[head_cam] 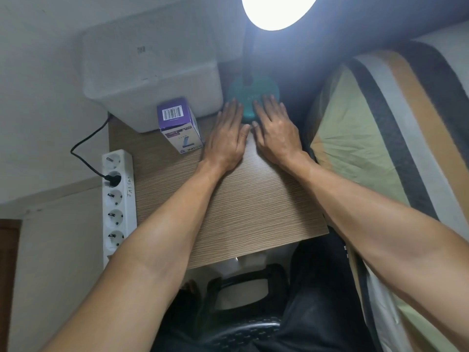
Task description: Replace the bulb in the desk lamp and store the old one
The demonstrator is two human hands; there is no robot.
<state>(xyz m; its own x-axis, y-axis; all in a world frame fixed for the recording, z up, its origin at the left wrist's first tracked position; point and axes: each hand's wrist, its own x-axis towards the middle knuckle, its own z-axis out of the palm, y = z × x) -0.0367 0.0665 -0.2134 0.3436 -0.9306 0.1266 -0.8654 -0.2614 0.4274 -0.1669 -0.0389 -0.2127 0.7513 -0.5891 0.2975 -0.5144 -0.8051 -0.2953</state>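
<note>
Both the left hand and right hand lie flat, fingers spread and gripping nothing, on the lamp's teal base at the counter's far edge. The lit lamp head hangs straight above them, nearer the right hand; the purple bulb box stands just left.

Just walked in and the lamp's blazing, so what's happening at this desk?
A person sits at a small wooden desk with both hands flat, palms down, at the teal base of the desk lamp. The left hand and right hand hold nothing. The lamp head is lit, so its bulb is still fitted. A purple bulb box stands closed beside a white bin. The lamp's cord appears plugged into the power strip.
</note>
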